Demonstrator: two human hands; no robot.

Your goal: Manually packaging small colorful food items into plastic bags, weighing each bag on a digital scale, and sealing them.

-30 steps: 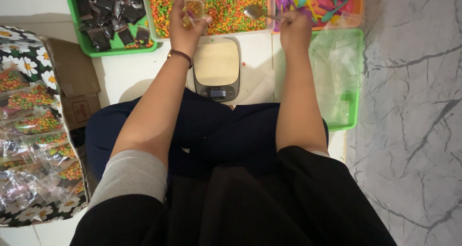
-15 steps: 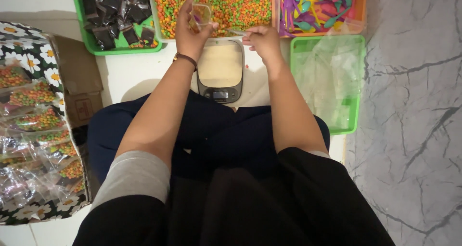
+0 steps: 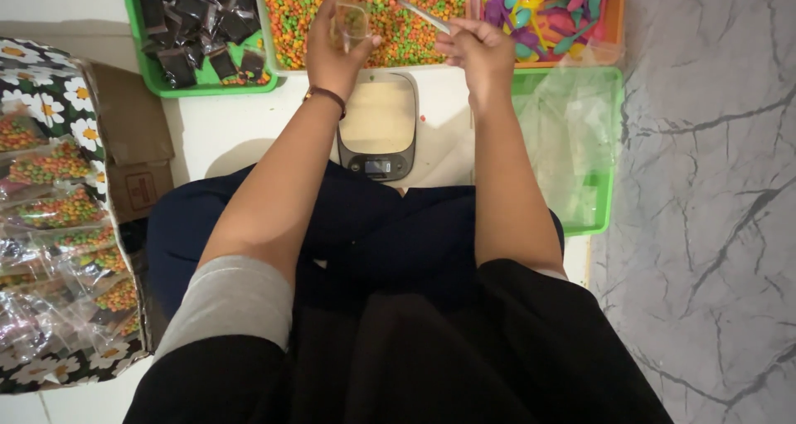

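My left hand [image 3: 336,47] holds a small clear plastic cup [image 3: 351,24] over the tray of small orange, green and yellow sweets [image 3: 307,18]. A metal spoon [image 3: 421,14] is gripped in my right hand [image 3: 477,51], its bowl pointing toward the cup above the sweets. Just below both hands, a small kitchen scale [image 3: 377,125] with a pale platform rests on the white floor in front of my crossed legs.
A green tray of dark wrapped pieces [image 3: 199,34] lies at the upper left, an orange tray of coloured plastic spoons [image 3: 547,14] at the upper right. A green tray of clear bags [image 3: 572,142] is right of the scale. Filled sweet packets [image 3: 58,217] fill a flowered box on the left.
My right hand has come left from the spoon tray to the sweets tray with the spoon. The left hand stays over the sweets with the cup.
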